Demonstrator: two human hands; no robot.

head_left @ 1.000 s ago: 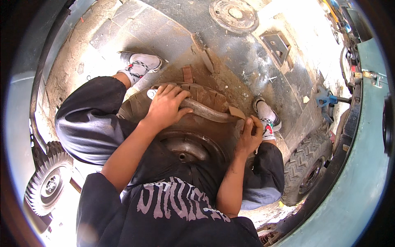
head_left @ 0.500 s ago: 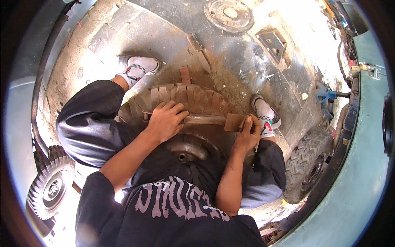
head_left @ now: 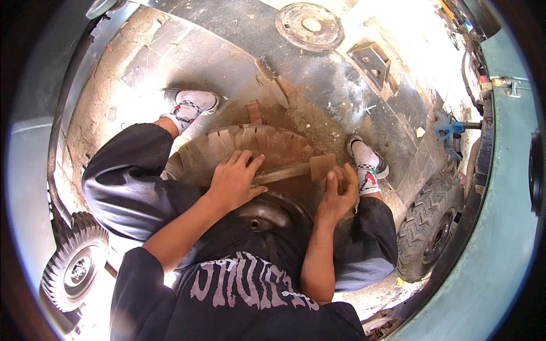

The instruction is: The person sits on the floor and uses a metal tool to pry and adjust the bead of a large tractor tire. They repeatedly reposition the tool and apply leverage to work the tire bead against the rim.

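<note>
A large worn tyre (head_left: 250, 139) lies between my legs, with a dark metal wheel rim (head_left: 270, 213) close to me. Above it extends a long narrow bar (head_left: 287, 173), with a flat brown square piece (head_left: 322, 167) at its right end; I cannot tell whether the two are one tool. My left hand (head_left: 233, 179) has the bar between its thumb and stretched fingers, covering its left end. Beside the square piece is my right hand (head_left: 340, 193), its thumb and loosely bent fingers apart, with nothing visible between them.
A brush (head_left: 271, 80) and a reddish block (head_left: 254, 112) lie beyond the tyre. Farther off are a round metal disc (head_left: 310, 26) and an angled metal bracket (head_left: 371, 65). Wheels stand at left (head_left: 77, 270) and right (head_left: 431, 233), beside pale blue-green vehicle panels (head_left: 483, 244).
My right thumb and fingers have come off the square piece and moved slightly apart. The bar has tilted, its right end pointing farther away. My left fingers have spread.
</note>
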